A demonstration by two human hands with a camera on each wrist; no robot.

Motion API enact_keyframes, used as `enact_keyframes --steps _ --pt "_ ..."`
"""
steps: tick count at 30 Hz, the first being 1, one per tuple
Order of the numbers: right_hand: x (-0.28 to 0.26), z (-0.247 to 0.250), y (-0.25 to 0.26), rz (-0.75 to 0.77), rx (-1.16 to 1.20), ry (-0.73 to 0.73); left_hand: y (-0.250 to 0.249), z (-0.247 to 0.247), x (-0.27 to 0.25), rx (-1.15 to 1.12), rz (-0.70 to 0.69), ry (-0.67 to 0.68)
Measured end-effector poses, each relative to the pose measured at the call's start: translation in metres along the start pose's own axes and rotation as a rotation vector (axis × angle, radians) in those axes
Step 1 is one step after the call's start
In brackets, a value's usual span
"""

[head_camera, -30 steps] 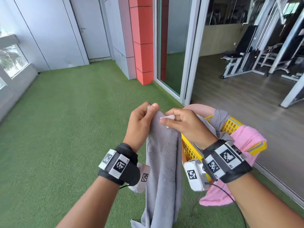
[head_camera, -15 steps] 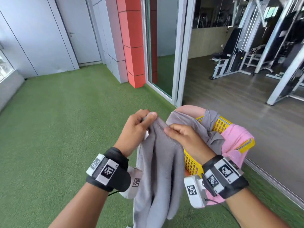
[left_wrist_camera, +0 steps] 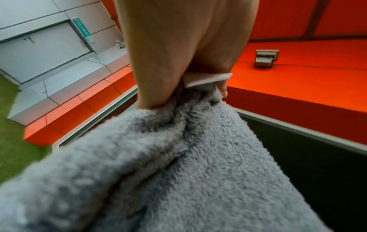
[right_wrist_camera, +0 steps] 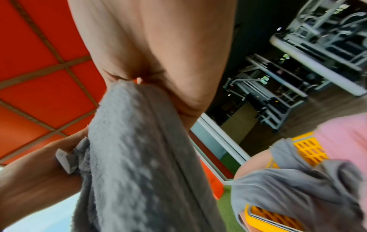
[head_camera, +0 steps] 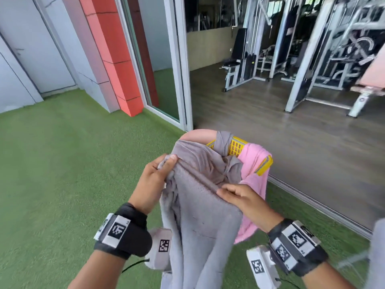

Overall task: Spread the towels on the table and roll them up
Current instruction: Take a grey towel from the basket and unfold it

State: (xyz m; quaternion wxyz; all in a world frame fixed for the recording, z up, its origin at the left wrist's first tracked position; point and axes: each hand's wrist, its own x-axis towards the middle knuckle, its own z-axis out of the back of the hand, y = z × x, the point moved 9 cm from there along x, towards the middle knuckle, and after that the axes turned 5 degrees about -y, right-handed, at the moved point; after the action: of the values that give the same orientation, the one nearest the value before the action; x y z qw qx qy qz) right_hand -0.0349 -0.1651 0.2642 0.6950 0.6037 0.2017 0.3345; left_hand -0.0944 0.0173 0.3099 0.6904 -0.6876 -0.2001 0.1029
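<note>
Left hand (head_camera: 153,182) and right hand (head_camera: 242,200) each pinch the grey towel's (head_camera: 200,222) top edge above the yellow basket (head_camera: 264,165).

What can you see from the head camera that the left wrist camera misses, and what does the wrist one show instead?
Only the head view shows the right hand gripping the towel's top edge, the yellow basket behind it, the pink towel draped over the basket's rim, and the gym machines beyond the doorway.

Only the left wrist view shows the white label at the towel's corner and the fluffy pile up close.

Both show the left hand pinching a bunched corner of the grey towel, the green turf and the orange column.
</note>
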Motion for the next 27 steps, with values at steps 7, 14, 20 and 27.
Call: enact_keyframes --steps 7,14,20,27 --pt "-0.034 0.106 0.002 0.062 -0.015 -0.115 0.048 -0.197 -0.034 0.184 0.106 0.417" --pt "-0.119 0.229 -0.089 -0.206 -0.2 -0.03 0.048 -0.27 -0.018 0.024 0.207 0.18" --pt "-0.134 0.276 -0.078 -0.197 -0.113 -0.015 0.071 -0.324 -0.028 0.061 0.199 0.273" --pt "-0.118 0.295 -0.08 -0.231 -0.251 0.051 0.103 -0.381 -0.032 0.034 0.318 0.474"
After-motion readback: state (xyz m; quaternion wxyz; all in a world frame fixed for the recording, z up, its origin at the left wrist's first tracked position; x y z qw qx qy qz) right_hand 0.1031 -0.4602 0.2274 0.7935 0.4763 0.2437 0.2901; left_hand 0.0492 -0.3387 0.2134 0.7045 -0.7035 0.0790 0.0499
